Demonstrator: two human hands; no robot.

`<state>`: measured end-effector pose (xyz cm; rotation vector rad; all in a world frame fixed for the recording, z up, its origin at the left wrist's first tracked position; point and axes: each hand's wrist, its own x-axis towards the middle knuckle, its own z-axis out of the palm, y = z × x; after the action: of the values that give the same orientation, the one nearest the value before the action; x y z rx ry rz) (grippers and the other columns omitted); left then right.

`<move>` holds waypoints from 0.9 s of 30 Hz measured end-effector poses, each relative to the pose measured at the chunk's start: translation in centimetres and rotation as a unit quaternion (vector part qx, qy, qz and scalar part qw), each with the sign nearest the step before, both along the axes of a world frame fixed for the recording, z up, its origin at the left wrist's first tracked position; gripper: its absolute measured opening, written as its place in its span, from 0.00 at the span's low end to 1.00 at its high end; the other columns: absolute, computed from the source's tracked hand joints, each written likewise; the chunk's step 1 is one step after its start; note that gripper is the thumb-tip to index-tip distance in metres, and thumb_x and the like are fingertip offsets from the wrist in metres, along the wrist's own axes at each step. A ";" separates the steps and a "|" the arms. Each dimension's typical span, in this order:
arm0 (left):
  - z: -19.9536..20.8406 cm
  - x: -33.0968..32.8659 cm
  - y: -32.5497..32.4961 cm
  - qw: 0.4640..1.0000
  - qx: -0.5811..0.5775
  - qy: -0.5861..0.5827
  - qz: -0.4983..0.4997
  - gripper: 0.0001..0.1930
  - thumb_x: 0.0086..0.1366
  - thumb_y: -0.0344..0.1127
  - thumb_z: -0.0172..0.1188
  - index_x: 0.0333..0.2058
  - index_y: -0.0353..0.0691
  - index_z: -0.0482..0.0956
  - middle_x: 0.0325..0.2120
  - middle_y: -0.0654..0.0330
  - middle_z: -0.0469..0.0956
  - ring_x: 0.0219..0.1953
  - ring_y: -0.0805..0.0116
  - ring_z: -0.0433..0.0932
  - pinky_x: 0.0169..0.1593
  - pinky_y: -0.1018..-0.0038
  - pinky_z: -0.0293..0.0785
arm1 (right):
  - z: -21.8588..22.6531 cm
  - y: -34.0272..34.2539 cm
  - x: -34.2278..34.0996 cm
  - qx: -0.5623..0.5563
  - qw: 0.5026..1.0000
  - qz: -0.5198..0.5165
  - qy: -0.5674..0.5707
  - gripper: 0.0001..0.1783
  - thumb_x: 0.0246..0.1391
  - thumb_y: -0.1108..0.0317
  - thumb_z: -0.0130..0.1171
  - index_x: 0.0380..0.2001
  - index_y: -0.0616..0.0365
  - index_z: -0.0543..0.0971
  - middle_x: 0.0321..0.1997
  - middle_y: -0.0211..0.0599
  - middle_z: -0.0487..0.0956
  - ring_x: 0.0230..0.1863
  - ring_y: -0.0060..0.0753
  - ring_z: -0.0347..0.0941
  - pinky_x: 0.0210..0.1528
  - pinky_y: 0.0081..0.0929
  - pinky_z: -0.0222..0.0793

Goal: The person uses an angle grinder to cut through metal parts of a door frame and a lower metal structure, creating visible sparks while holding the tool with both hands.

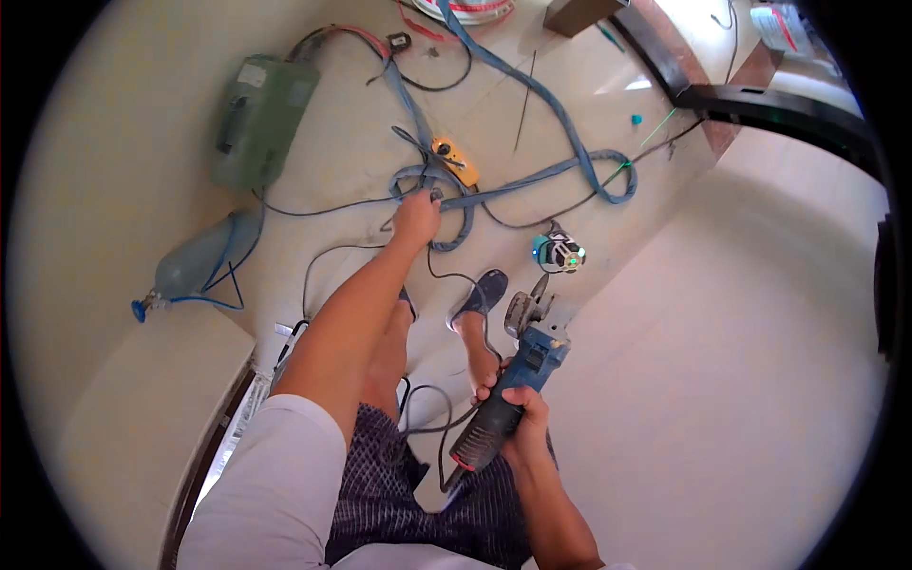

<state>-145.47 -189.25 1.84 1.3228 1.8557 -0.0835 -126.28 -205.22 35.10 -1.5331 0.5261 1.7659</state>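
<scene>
My right hand (521,410) is wrapped round the body of a blue and black angle grinder (510,394). The grinder is tilted, its disc and guard (528,310) pointing away from me. Stretched out ahead, my left hand (416,220) is closed on a small dark plug (436,194) at the end of a black cord. Just beyond those fingers lies a yellow extension socket (455,161), with dark leads beside it. A flat grey-blue hose (532,178) loops on the floor around this spot. My palm hides part of the plug.
A green-lit laser level (559,251) stands on the floor beyond the grinder. At the left are a green machine case (265,122) and a grey gas cylinder (195,258). A black metal frame (784,106) crosses the upper right. Loose cords (332,207) trail near my feet.
</scene>
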 end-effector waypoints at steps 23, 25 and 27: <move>-23.6 1.5 8.2 0.873 0.277 0.088 -0.392 0.11 0.75 0.35 0.56 0.49 0.42 0.85 0.35 0.53 0.86 0.40 0.51 0.86 0.41 0.56 0.85 | -15.5 -0.5 8.6 0.005 0.995 0.063 0.079 0.29 0.44 0.77 0.68 0.53 0.65 0.74 0.40 0.44 0.84 0.42 0.41 0.85 0.50 0.38 0.81; -24.1 1.9 8.6 0.863 0.261 0.089 -0.423 0.12 0.73 0.33 0.56 0.50 0.43 0.85 0.33 0.55 0.86 0.39 0.54 0.86 0.40 0.57 0.85 | -15.6 -0.4 8.8 0.012 0.995 0.066 0.074 0.29 0.44 0.77 0.68 0.53 0.65 0.74 0.40 0.44 0.85 0.42 0.41 0.85 0.50 0.37 0.81; -24.3 1.6 8.8 0.863 0.259 0.076 -0.427 0.12 0.74 0.36 0.56 0.51 0.45 0.84 0.33 0.54 0.85 0.39 0.52 0.86 0.39 0.56 0.84 | -15.8 -0.4 9.0 0.002 0.993 0.081 0.082 0.35 0.40 0.76 0.67 0.56 0.61 0.69 0.42 0.49 0.82 0.43 0.48 0.84 0.53 0.44 0.80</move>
<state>-143.85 -180.44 -22.48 2.5130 1.3018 -0.1587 -117.32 -205.60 19.33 -1.4713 0.4882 2.0284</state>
